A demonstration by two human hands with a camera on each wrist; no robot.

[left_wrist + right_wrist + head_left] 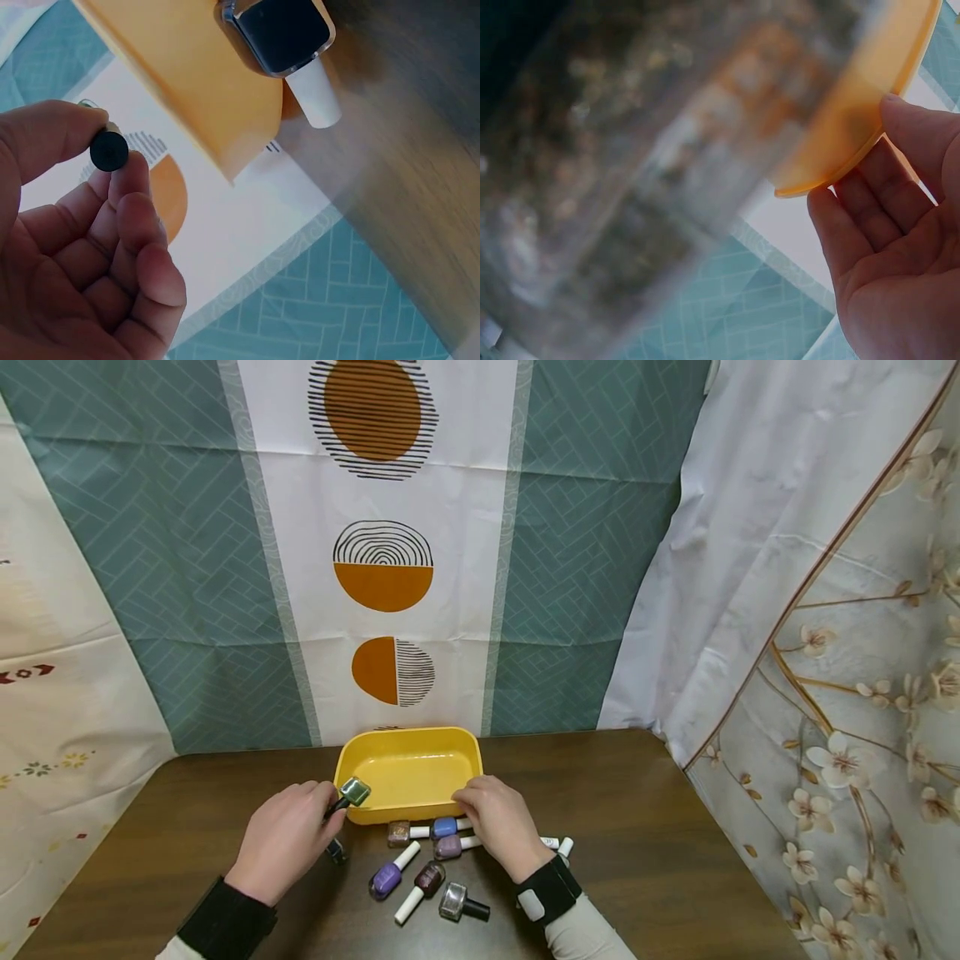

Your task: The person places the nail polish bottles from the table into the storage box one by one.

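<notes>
Yellow tray [420, 777] with rounded corners, standing at the far edge of a brown table [637, 843]; its glossy floor and walls are visible. The left hand [288, 835] pinches a small bottle with metallic green contents [355, 791] by its black cap, between thumb and fingertips, at the tray's near left corner; whether the bottle is over the rim cannot be told. The right hand [498, 818] grasps the tray's wall at the near right, thumb on one face and fingers on the other, as the right wrist view shows.

In front of the tray lie further bottles. Nearest to it are a brown glittery bottle [398, 835] and a blue bottle [444, 827], both white-capped, with a mauve bottle [447, 847], also white-capped, just below the blue. Nearer the viewer are a violet bottle [386, 881] and a dark maroon bottle [430, 878], white-capped, and a silver-grey bottle [453, 901] with a black cap. A dark object [336, 852] shows partly beneath the left hand. White caps [566, 847] emerge beyond the right wrist, their bottles hidden.
</notes>
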